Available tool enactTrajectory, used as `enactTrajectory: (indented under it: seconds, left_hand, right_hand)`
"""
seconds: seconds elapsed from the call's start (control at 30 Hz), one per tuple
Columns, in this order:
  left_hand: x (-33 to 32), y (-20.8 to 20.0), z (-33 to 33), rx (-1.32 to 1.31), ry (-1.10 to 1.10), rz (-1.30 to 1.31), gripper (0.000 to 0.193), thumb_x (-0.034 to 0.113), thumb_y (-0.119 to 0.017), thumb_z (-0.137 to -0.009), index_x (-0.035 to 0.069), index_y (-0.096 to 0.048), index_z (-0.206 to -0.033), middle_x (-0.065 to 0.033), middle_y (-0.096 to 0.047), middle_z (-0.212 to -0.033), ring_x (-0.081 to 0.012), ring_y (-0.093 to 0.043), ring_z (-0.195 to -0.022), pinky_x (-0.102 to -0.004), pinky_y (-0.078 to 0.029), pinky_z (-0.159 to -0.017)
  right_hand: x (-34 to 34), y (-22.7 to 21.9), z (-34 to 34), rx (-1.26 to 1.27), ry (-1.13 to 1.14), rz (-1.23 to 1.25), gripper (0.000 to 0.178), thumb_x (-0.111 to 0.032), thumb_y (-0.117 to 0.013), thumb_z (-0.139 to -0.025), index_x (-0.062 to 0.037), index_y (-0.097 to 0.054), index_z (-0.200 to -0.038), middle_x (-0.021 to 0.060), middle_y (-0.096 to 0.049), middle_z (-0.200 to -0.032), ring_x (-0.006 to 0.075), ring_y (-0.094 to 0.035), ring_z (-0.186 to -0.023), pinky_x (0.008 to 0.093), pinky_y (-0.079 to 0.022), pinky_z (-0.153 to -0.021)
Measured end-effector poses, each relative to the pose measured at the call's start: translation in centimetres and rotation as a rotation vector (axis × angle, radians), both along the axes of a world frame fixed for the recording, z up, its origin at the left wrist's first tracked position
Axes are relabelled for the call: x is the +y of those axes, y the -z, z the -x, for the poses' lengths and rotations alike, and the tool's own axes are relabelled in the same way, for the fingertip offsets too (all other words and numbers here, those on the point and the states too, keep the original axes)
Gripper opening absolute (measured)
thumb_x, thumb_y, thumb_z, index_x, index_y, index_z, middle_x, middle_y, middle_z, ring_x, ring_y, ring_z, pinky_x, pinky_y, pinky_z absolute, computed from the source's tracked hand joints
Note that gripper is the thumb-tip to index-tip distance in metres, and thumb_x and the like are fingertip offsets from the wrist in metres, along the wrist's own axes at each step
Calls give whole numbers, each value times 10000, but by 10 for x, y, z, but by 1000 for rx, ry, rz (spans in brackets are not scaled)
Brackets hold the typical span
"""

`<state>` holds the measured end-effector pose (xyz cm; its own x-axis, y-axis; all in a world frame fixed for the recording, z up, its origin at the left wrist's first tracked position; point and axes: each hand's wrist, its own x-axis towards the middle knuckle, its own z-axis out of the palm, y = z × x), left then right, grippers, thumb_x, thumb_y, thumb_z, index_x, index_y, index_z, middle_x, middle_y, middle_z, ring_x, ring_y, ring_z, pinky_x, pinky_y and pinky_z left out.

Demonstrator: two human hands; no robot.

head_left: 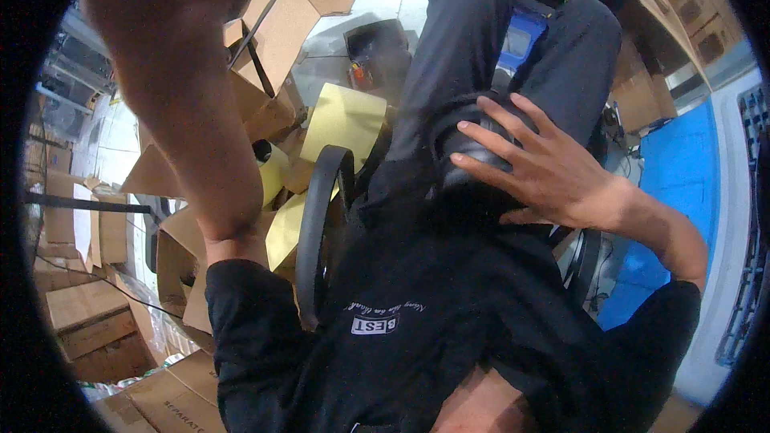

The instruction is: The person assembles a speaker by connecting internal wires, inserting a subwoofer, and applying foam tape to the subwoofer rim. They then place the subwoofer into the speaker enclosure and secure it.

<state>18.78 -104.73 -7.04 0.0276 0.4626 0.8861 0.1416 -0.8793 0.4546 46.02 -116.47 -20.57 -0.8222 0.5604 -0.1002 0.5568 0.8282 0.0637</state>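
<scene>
- One right hand (pixel 545 168) shows, four fingers and thumb spread wide, gripping nothing; I cannot tell whether it presses on the trousers (pixel 469 32) below.
- The left hand is out of view: one bare left forearm (pixel 188 112) runs past the upper edge, so its opening and any hold cannot be told.
- One pair of trousers, directly beneath the right hand: dark grey, plain, lightly creased, two bent legs with knees apart.
- Two black chair armrests (pixel 311 224), one on either side of the body.
- Three yellow pieces (pixel 345 124) beside the left armrest: the upper broad and nearly square, the middle curled, the lower partly hidden.
- Brown cardboard boxes (pixel 88 309), overlapping too much to count.
</scene>
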Motion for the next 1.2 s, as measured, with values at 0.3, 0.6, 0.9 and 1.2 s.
enactTrajectory:
  seconds: [0.3,0.6,0.9,1.2]
  left_hand:
    - [-19,27,-22,-94,127,111,315,292,-636,-991,-14,-685,-1046,-131,-708,-898,-221,-708,-611,-325,-565,-493]
    - [-13,34,-14,-161,102,199,241,243,-636,-998,8,-685,-1017,-85,-702,-840,-183,-689,-558,-290,-540,-465]
    - [-9,49,-3,-213,196,252,214,231,-651,-994,21,-676,-1031,-47,-672,-785,-164,-683,-551,-252,-510,-448]
    - [-6,52,-4,-185,115,277,232,253,-664,-990,28,-672,-1045,-34,-664,-792,-144,-681,-557,-237,-488,-445]
  right_hand:
    - [-14,10,-9,91,132,-85,775,-508,-804,-743,-205,-589,-1424,176,-322,-1628,458,-219,-1525,617,-221,-1206]
    - [-24,46,-9,204,269,-377,504,-215,-677,-895,-176,-619,-1394,142,-577,-1420,346,-609,-1169,450,-510,-995]
    - [-55,101,24,290,491,-447,1145,-511,-874,-646,33,-364,-1515,315,-303,-1569,505,-362,-1409,638,-354,-1111]
    - [-28,52,17,257,416,-409,1223,-557,-902,-502,52,-443,-1459,274,-508,-1387,427,-531,-1210,514,-499,-1006]
